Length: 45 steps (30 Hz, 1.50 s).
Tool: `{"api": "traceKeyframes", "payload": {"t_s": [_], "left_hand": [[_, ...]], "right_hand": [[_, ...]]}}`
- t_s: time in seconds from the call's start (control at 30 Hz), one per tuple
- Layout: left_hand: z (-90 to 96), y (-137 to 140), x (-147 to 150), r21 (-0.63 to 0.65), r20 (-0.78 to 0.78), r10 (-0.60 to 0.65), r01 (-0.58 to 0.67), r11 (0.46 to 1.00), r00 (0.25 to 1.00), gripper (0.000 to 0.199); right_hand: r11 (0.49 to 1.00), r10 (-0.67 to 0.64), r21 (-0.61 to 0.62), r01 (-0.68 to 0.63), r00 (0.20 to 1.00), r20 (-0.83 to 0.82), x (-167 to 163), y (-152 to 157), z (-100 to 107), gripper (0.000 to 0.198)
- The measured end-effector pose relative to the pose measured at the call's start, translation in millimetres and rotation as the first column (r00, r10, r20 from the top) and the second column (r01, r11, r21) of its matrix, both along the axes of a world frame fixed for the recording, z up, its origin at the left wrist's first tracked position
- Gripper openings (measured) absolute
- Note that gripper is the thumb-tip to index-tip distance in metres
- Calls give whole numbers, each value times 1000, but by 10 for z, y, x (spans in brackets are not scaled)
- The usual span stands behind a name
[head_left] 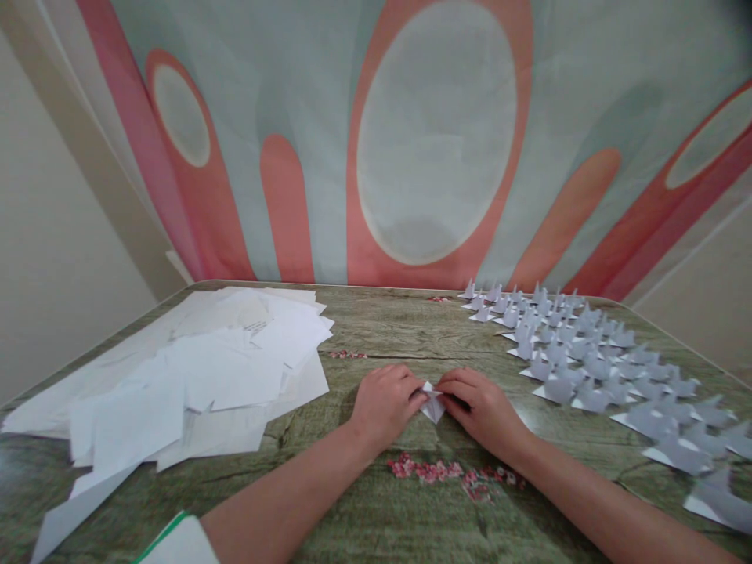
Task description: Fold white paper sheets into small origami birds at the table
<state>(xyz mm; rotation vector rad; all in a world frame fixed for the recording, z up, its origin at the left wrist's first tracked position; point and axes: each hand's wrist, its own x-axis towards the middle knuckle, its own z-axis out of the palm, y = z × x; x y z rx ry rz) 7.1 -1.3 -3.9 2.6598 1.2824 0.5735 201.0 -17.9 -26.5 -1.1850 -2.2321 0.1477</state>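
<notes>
Near the middle of the table, a small folded piece of white paper [433, 407] sits between my two hands, its lower point facing me. My left hand [383, 406] pinches its left side between thumb and fingers. On the right side, my right hand [482, 407] pinches it the same way, fingers curled over the edge. Both hands are low over the tabletop. The fingertips hide parts of the paper's left and right corners.
A wide loose pile of white paper sheets [229, 372] covers the table's left side. Several rows of folded white paper figures [558, 388] stand along the right side. The wood-patterned table [376, 321] has pink flower prints and meets a patterned cloth backdrop [329, 157].
</notes>
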Motion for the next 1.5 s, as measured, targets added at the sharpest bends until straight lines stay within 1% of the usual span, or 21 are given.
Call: {"api": "traceKeyframes", "payload": {"t_s": [0.17,0.33,0.43,0.6,0.73,0.8,0.87,0.93,1.0,1.07,1.13,1.27,1.4,1.5], "left_hand": [[19,17,-21,21,-20,-7,7,1000,1000,14],[10,20,-3,67,-52,-16,20,998,999,14],[21,20,5,115,-108,-23,35,993,994,16],[49,10,15,199,-227,-55,101,975,972,19],[54,5,24,216,-265,-63,123,969,962,19],[53,10,24,194,-254,-64,116,974,965,17],[51,17,17,142,-203,-59,89,986,977,15],[44,25,0,70,-112,-51,59,996,992,15],[32,34,-23,-1,1,-46,46,999,999,19],[15,44,-44,-54,109,-33,39,998,994,24],[-3,57,-56,-94,188,-11,29,995,982,25],[-23,84,-57,-155,264,19,23,988,964,28],[-9,91,-51,-249,335,20,68,966,942,29],[22,82,-45,-368,416,35,133,920,909,32]], "right_hand": [[1000,10,25,-11,1000,10,6,5,-6,15],[1000,0,22,0,999,39,-8,-3,10,17],[999,4,32,-5,999,34,-10,-1,4,17],[999,-6,36,5,999,36,-7,6,-14,15],[999,-19,29,17,999,50,-13,2,-4,15],[999,-12,39,10,999,47,-14,3,1,15],[999,-5,46,3,999,39,-10,9,-2,15],[999,-3,42,2,1000,28,-1,17,-12,16],[1000,-3,30,3,1000,13,12,26,-27,17],[1000,-4,13,4,1000,-5,24,34,-40,17],[1000,-6,-9,6,999,-33,30,38,-42,16],[999,-6,-50,1,994,-109,22,34,-10,16],[993,-31,-116,7,977,-211,10,27,35,14],[985,-48,-173,-3,955,-293,5,27,58,14]]}}
